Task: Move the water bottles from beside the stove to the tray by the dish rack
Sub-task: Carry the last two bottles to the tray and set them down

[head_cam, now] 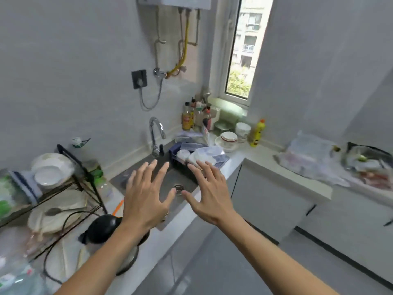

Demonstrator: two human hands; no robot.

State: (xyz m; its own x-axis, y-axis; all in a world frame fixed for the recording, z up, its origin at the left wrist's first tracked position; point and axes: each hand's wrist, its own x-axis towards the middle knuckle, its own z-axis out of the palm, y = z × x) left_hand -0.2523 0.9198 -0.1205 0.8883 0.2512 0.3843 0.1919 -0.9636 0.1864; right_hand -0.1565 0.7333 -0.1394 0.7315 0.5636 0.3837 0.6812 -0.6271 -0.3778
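Left hand: your left hand (146, 195) is held out flat over the sink (148, 177), back upward, fingers straight and spread wide, holding nothing.
Right hand: your right hand (209, 193) is beside it, also flat and spread wide, with nothing in it; its fingertips reach toward the blue basket (198, 155) of plastic containers at the far right of the sink.
Thumbs: the two thumbs point at each other above the drain (178, 187) but stay apart.
Water bottles: at the left, a clear bottle with a green label (94, 169) stands against the wall just behind the dish rack (63, 186), and a larger jug with a white cap (77, 143) stands behind it. More clear plastic bottles (17, 277) show blurred at the lower left corner. You cannot tell from here which of these the task means.
Stove: at the far right edge, a dark pan (365, 155) sits on the counter (265, 158) beside crumpled plastic bags (308, 160); the stove itself is not clearly shown.
Tray: you cannot make one out near the rack.
Dish rack: a black wire frame holding white plates and bowls, on the counter left of the sink.
Faucet: a chrome faucet (156, 135) curves up behind the sink.
Corner by window: sauce bottles (191, 117), stacked bowls (230, 138) and a yellow bottle (257, 133).
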